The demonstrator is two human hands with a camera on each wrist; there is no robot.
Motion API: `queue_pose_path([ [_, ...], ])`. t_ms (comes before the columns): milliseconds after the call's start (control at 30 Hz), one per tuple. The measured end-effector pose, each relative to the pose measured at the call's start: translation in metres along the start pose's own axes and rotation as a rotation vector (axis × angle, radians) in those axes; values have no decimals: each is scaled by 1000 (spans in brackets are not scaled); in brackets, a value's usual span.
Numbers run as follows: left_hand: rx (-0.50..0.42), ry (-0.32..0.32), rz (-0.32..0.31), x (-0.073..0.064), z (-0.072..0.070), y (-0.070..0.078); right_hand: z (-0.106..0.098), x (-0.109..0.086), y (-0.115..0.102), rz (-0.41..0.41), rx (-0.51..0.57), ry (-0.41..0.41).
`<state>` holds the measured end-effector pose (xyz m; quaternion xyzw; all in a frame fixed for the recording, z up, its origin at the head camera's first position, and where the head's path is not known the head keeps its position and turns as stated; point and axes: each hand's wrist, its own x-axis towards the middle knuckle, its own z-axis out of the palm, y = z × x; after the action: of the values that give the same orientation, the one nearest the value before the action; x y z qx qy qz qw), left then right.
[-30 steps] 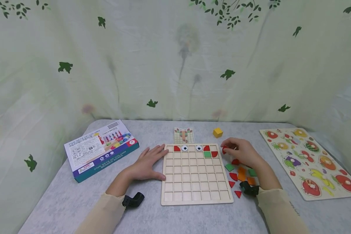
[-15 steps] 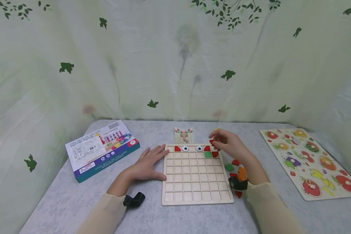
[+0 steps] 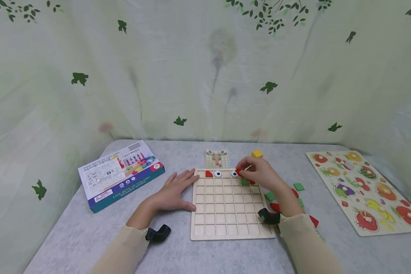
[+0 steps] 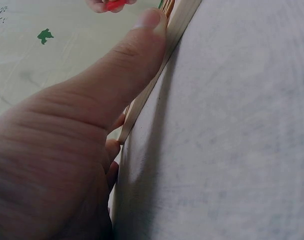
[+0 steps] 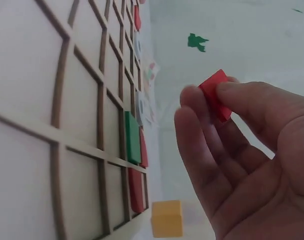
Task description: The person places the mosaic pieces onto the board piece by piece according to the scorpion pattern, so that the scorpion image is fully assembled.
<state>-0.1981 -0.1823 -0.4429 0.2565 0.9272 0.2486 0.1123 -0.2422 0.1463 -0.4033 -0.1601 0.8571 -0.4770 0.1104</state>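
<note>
A wooden grid board lies in the middle of the table in the head view. My left hand rests spread at its left edge, thumb and fingertips against the rim. Thumb and fingers of my right hand pinch a small red piece, raised over the board's top right part. In the top row sit a red quarter-round piece and two eye pieces. A green square tile and another red piece lie in cells near the right hand, which partly covers them in the head view.
Behind the board lies a pattern card, with a yellow cube to its right. Loose tiles, including a green one and a red one, lie under the right forearm. A box stands left; a fruit puzzle board lies right.
My right hand has carried the red piece left from beside the board to over its top row. The left hand has stayed at the board's left edge.
</note>
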Motion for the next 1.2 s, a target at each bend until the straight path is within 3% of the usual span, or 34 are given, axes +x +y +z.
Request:
queue_pose_path([
  [167, -4, 1, -1, 0, 0, -1, 5, 1, 6, -25, -89, 24],
  [400, -3, 1, 2, 1, 2, -1, 13, 3, 10, 9, -94, 45],
  [1200, -3, 13, 12, 1, 2, -4, 29, 9, 6, 37, -300, 87],
])
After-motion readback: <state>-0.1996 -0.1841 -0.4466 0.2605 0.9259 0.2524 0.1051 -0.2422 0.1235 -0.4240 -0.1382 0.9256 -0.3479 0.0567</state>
